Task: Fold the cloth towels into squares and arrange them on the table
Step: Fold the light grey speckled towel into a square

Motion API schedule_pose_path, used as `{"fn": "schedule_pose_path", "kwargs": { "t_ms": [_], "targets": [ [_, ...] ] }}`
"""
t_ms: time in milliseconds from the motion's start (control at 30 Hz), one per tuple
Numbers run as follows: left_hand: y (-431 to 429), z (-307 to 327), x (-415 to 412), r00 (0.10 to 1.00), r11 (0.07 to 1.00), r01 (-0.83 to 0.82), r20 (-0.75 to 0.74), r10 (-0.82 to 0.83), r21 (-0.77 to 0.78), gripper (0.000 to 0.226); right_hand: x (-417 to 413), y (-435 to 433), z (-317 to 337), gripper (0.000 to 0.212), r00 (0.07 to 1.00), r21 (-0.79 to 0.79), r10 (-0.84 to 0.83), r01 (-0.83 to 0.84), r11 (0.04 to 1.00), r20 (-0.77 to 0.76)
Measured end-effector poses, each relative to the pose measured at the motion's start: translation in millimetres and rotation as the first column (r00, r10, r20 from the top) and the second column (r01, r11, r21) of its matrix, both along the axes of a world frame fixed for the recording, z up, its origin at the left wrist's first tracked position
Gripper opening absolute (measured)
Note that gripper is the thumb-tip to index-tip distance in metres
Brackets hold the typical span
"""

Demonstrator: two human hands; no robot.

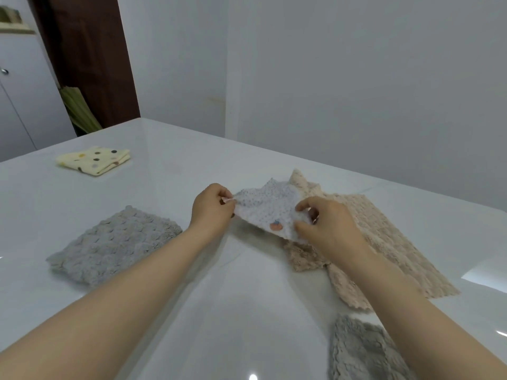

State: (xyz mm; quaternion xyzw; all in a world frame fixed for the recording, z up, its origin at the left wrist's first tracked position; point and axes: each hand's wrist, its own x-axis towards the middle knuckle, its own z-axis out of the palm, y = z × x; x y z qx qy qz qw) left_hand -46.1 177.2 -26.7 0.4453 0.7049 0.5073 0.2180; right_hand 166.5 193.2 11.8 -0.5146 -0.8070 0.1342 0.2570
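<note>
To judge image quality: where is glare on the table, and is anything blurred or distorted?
Head view: glare patches on the glossy table at its right edge and bottom centre; head view: the brown door frame leans, a wide-angle effect; head view: the speckled towel looks slightly soft.

Light is even, cool and moderately bright, with no lamp in view. The glossy bench [164, 165] gives glare: a small hot spot at the bottom edge, a white patch at the right edge, and thin streaks far right and far left, so I read the source as overhead. Shadows are soft and faint, and I see them only under the lifted white towel [269, 209] and below the left hand [211, 207]. The forearms mirror dimly in the bench. The wall [356, 78] is flat grey. Wide-angle bend: the door frame [90, 58] leans and the bench's far edge bows. The whole frame is slightly soft. The right hand [326, 223] has smeared fingertips, and the grey towel [362, 352] at the bottom right is the least sharp.
</note>
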Motion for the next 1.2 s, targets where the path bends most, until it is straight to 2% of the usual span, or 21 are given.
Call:
{"fn": "schedule_pose_path", "kwargs": {
  "t_ms": [100,200,267,333,400,567,667,767,867,1033,1133,1200],
  "targets": [
    [-30.0,15.0,4.6,0.993,0.996,-0.025,0.121,0.014,0.086,0.005,3.2,-38.0,9.7,0.014,0.995,-0.094,0.084,-0.088,0.992,-0.05],
    [-60.6,35.0,10.8,0.958,0.984,-0.034,0.287,-0.018,0.174,0.003,6.1,-80.7,20.6,0.012,0.957,-0.273,0.234,-0.274,0.922,-0.173],
    [-80.2,47.9,11.6,0.944,0.978,-0.023,0.327,-0.048,0.208,0.003,7.6,-105.8,25.4,0.011,0.936,-0.335,0.323,-0.351,0.874,-0.138],
    [-99.2,58.7,10.8,0.953,0.972,0.006,0.293,-0.076,0.233,0.004,8.2,-124.0,27.7,0.011,0.926,-0.353,0.368,-0.374,0.858,-0.087],
    [-118.7,67.9,11.0,0.958,0.967,0.048,0.262,-0.115,0.249,0.007,8.8,-134.8,29.6,0.012,0.934,-0.326,0.345,-0.357,0.875,-0.097],
    [-162.1,84.9,13.9,0.963,0.954,0.2,0.136,-0.233,0.223,0.014,7.1,-145.5,37.4,0.012,0.952,-0.205,0.25,-0.284,0.937,-0.178],
    [-183.6,96.2,12.5,0.967,0.937,0.249,-0.013,-0.254,0.244,0.013,2.0,-151.2,44.0,0.017,0.937,-0.116,0.25,-0.284,0.952,-0.243],
    [-200.7,109.1,11.6,0.962,0.917,0.26,-0.165,-0.218,0.303,0.012,-5.9,-157.8,50.3,0.033,0.894,-0.088,0.304,-0.349,0.933,-0.328],
    [-214.1,121.8,10.6,0.947,0.89,0.3,-0.218,-0.236,0.342,0.012,-15.7,-163.8,59.4,0.039,0.806,-0.106,0.374,-0.467,0.878,-0.458],
    [-229.0,138.3,4.7,0.932,0.855,0.347,-0.246,-0.267,0.385,0.009,-30.1,-172.3,73.8,0.026,0.698,-0.113,0.429,-0.586,0.802,-0.574],
    [-234.0,144.7,0.2,0.934,0.841,0.342,-0.249,-0.256,0.419,0.011,-33.0,-177.0,78.1,0.009,0.68,-0.119,0.447,-0.615,0.78,-0.582],
    [-235.5,148.2,-2.7,0.937,0.836,0.332,-0.254,-0.24,0.436,0.008,-33.8,-179.1,79.5,0.007,0.679,-0.11,0.456,-0.617,0.779,-0.576]
  ]
}}
